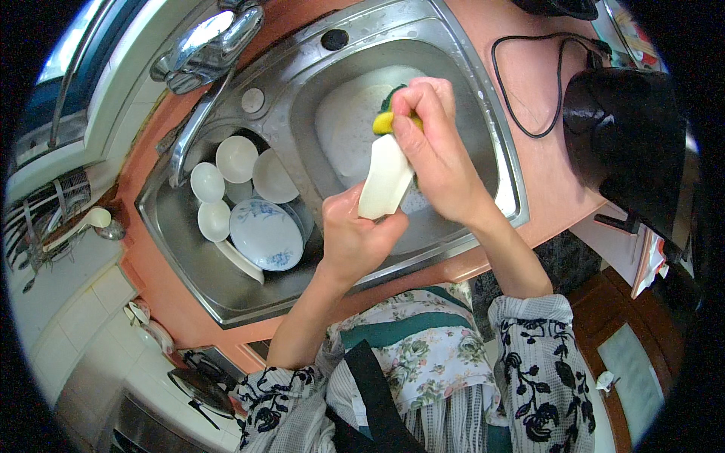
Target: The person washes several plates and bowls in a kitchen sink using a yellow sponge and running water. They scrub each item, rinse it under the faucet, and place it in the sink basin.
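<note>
Over the right basin of the steel sink (476, 62), my left hand (357, 235) grips a white piece of dishware (386, 180) by its lower end. Its full shape is partly hidden by my hands. My right hand (439, 153) is closed around a yellow and green sponge (383, 123), right at the dishware's upper end. Beneath them, a large pale round shape (345, 130) lies in the basin amid foam or bubbles; what it is I cannot tell.
In the left basin, several white bowls (236, 158) surround a blue-flowered plate (266, 233); a curved white utensil (241, 263) lies beside it. A chrome faucet (207, 51) reaches over that basin. Right, a black appliance (623, 130) and a looped cable (498, 79) occupy the counter (544, 187).
</note>
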The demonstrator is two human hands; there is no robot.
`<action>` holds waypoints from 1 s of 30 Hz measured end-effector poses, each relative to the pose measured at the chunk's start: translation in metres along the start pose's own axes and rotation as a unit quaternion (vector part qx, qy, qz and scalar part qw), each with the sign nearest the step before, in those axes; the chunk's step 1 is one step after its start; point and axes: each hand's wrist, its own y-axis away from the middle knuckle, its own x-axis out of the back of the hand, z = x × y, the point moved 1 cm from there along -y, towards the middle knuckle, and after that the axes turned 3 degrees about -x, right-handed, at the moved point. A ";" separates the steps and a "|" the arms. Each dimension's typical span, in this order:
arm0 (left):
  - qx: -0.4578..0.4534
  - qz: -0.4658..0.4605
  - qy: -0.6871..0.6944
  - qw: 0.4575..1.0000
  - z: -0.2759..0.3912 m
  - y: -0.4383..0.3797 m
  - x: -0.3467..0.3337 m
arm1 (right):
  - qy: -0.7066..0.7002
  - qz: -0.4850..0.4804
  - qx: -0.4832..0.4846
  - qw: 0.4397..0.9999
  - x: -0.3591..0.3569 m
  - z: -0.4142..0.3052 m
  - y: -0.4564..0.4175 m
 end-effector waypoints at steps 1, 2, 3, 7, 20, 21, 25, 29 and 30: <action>0.006 -0.007 0.000 1.000 0.001 0.000 0.001 | 0.036 0.003 0.015 0.999 0.000 -0.003 0.003; 0.012 -0.013 0.000 1.000 0.002 0.001 0.001 | 0.033 0.005 0.023 0.999 0.000 -0.005 0.006; 0.018 -0.021 0.002 1.000 0.002 0.002 0.000 | 0.057 0.007 0.035 0.998 0.000 -0.008 0.008; -0.010 0.008 0.044 0.999 0.002 -0.001 -0.005 | 0.138 -0.008 0.120 0.983 -0.006 -0.022 0.009; -0.083 0.015 -0.047 0.995 -0.010 -0.006 0.001 | 0.140 -0.004 0.077 0.987 -0.014 -0.022 0.012; -0.100 0.021 -0.067 0.992 -0.010 -0.008 0.002 | 0.143 -0.008 0.077 0.987 -0.015 -0.021 0.012; -0.012 -0.002 -0.075 0.997 0.005 -0.009 0.002 | -0.106 0.027 -0.088 0.990 -0.009 0.004 0.003; -0.046 0.008 -0.032 0.998 -0.005 -0.005 0.002 | 0.063 0.016 0.018 0.998 -0.010 -0.014 0.011; -0.061 0.011 -0.038 0.997 -0.006 -0.005 0.001 | 0.159 -0.003 0.096 0.983 -0.011 -0.026 0.014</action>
